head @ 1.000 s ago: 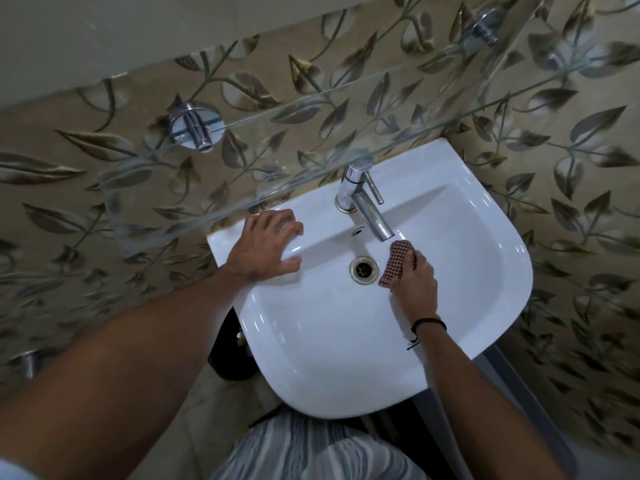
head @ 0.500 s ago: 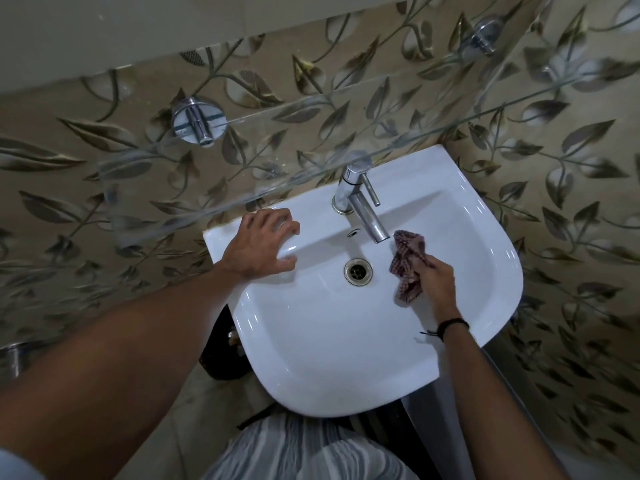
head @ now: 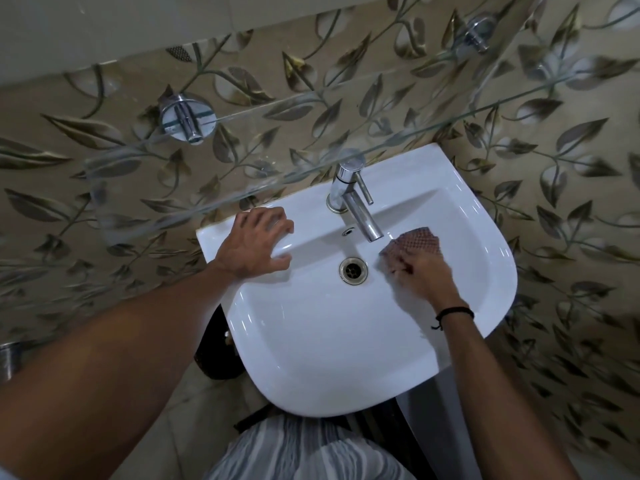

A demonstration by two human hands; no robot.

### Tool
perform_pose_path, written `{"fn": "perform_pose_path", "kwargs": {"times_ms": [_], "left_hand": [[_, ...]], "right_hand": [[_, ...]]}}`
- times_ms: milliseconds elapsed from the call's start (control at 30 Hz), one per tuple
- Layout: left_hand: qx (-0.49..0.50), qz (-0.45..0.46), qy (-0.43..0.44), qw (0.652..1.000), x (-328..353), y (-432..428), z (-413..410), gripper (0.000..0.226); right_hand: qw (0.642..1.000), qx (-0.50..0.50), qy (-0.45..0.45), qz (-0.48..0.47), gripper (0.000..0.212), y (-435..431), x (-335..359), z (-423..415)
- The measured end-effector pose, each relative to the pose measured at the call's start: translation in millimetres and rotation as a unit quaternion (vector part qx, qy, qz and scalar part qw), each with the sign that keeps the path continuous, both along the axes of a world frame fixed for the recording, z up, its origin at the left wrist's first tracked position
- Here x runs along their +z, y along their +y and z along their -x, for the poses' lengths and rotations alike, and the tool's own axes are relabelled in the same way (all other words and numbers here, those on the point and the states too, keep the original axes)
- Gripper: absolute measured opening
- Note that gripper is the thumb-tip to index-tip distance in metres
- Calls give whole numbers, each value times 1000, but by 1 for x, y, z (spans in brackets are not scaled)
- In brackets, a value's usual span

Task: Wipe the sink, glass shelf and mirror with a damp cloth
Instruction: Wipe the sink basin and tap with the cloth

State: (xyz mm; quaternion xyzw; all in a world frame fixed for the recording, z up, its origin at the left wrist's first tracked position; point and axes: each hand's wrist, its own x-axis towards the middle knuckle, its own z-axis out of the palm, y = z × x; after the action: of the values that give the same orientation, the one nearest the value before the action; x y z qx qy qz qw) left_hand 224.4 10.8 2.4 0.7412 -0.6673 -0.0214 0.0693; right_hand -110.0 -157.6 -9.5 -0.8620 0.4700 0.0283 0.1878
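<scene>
Half a second on, the checked cloth (head: 412, 242) has gone from hanging loosely to the right of the drain (head: 353, 269) to lying spread against the back slope of the basin, just to the right of the spout of the faucet (head: 356, 209). The right hand (head: 420, 275) has followed it in towards the drain. From my remote seat, I see that hand smeared by motion: its bent fingers (head: 398, 268) bear down on the near edge of the cloth and hold it to the porcelain, though the blur keeps me from telling how tight the grip is. A dark band (head: 453, 311) circles the wrist.

The left hand (head: 256, 244) has not shifted. It rests on the back left rim of the white sink (head: 311, 375), fingers spread and only gently arched, thumb pointing into the bowl, with nothing in its grasp.

The glass shelf (head: 311, 133) runs across the wall above the faucet, carried by a chrome bracket (head: 187, 117) at the left and another (head: 479, 31) at the upper right. Leaf-patterned tiles (head: 554, 168) cover the wall on both sides. A striped garment (head: 304, 452) shows at the bottom edge.
</scene>
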Motion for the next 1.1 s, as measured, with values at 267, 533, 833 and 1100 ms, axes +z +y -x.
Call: {"fn": "perform_pose_path", "kwargs": {"times_ms": [267, 533, 833, 1100], "left_hand": [[-2, -12, -1, 1000, -2, 0, -2, 55], [-4, -2, -5, 1000, -3, -1, 0, 55], [-1, -16, -8, 1000, -5, 0, -3, 55], [-3, -6, -11, 1000, -4, -1, -2, 55]], "right_hand": [[995, -54, 54, 62, 63, 6, -69, -15], [992, 82, 89, 33, 64, 46, -91, -58], [928, 351, 112, 54, 46, 70, -89, 1], [985, 75, 154, -2, 66, 30, -99, -60]]}}
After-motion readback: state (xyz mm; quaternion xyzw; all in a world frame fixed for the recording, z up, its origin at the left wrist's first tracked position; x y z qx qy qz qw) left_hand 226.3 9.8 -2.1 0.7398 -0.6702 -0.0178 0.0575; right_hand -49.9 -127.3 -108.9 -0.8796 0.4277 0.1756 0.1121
